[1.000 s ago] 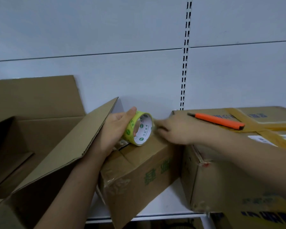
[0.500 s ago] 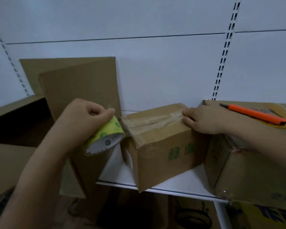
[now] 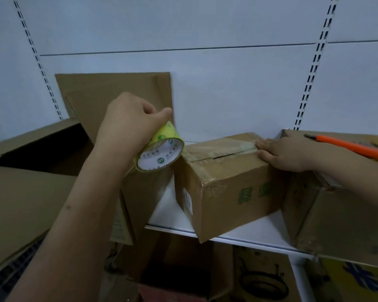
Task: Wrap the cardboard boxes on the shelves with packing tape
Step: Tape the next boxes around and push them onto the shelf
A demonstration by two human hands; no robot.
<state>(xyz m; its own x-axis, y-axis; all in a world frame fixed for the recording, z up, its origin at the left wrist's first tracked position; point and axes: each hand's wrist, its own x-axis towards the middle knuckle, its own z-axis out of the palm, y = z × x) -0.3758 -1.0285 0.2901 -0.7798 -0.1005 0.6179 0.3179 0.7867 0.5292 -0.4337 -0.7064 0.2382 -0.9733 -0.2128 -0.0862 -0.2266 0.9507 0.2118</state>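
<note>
**Two hands on a half-taped box**

Two hands worked at a small cardboard box (image 3: 229, 192) that sat on the white shelf (image 3: 260, 231), one corner jutting past the shelf's front edge. The left hand (image 3: 129, 125) gripped a yellow tape roll (image 3: 162, 152), fingers curled over its rim, holding it just off the box's left top edge. A strip of clear tape (image 3: 218, 147) ran from the roll across the box's top seam. The right hand (image 3: 286, 153) lay with straight fingers pressed on the far end of that strip, at the box's right top edge. A larger cardboard box (image 3: 336, 214) stood touching the small one on the right, with an orange utility knife (image 3: 349, 147) lying on its top. An opened box (image 3: 26, 192) with raised flaps stood to the left.
</note>
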